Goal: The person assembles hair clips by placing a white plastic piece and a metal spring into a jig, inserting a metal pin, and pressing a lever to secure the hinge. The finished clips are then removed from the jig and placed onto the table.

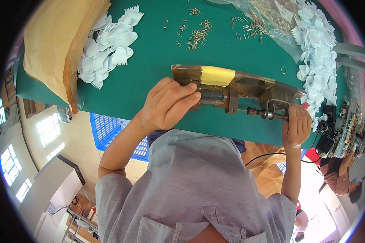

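A brown metal clamping jig (243, 83) lies near the front edge of the green table, a strip of yellow tape (217, 76) on its back bar. My left hand (170, 101) is closed at the jig's left end, thumb and forefinger pinched beside a dark ribbed block (213, 95); what they hold is hidden. At the other end, the fingers of my right hand (298, 125) wrap around the clamp's handle, whose red tip (305, 105) shows above them. A push rod (265, 114) runs from the clamp toward the block.
White toothed plastic pieces lie in a left pile (107, 50) beside a brown paper bag (61, 44) and a right pile (318, 52). Small bent metal clips (198, 37) and metal pins (251, 27) lie behind the jig. A blue crate (109, 129) stands below the table edge.
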Available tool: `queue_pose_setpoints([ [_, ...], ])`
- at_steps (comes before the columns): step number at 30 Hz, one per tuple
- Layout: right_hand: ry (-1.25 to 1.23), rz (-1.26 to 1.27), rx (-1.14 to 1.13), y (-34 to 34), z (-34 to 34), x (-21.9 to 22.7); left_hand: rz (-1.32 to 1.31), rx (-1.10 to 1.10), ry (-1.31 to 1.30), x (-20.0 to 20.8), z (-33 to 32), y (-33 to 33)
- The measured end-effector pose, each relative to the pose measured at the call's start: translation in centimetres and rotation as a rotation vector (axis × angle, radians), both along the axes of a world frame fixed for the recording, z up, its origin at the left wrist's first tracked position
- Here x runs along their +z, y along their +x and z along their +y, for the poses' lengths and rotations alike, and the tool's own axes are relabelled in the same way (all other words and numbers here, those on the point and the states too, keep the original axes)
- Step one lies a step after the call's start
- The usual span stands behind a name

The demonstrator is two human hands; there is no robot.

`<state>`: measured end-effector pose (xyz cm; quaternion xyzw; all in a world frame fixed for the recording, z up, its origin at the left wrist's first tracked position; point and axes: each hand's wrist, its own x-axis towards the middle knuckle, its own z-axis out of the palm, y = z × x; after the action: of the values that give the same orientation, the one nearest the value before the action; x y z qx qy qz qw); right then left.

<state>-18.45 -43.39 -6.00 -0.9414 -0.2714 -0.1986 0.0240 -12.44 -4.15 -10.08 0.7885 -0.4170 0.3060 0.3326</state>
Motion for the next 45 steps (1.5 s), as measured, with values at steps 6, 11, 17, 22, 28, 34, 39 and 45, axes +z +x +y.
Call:
queue_pose_setpoints([
  [6, 0.015, -0.019, 0.008, 0.6, 0.6, 0.2, -0.017, 0.04, -0.006, -0.3, -0.2, 0.1],
  [11, 0.018, -0.006, -0.013, 0.6, 0.6, 0.4, 0.001, 0.034, -0.015, -0.3, -0.2, 0.2],
  [17, 0.031, 0.003, -0.011, 0.4, 0.7, 0.3, -0.018, 0.029, -0.021, -0.6, -0.1, 0.0],
  [22, 0.017, -0.002, -0.008, 0.5, 0.6, 0.3, -0.013, 0.023, -0.041, -0.8, -0.1, 0.2],
  [28, -0.03, 0.094, 0.002, 2.2, 0.3, 2.1, 0.142, 0.016, -0.004, 0.7, 0.0, 1.4],
  [34, -0.002, 0.176, 0.023, 3.7, 0.3, 2.6, 0.283, -0.005, -0.038, 0.9, 0.3, 2.0],
  [39, 0.018, 0.288, 0.014, 5.2, 0.4, 3.5, 0.463, -0.052, -0.094, 1.2, 0.4, 3.1],
  [45, 0.054, 0.366, -0.011, 5.7, 0.5, 3.8, 0.547, -0.029, -0.099, 0.9, 0.3, 3.8],
])
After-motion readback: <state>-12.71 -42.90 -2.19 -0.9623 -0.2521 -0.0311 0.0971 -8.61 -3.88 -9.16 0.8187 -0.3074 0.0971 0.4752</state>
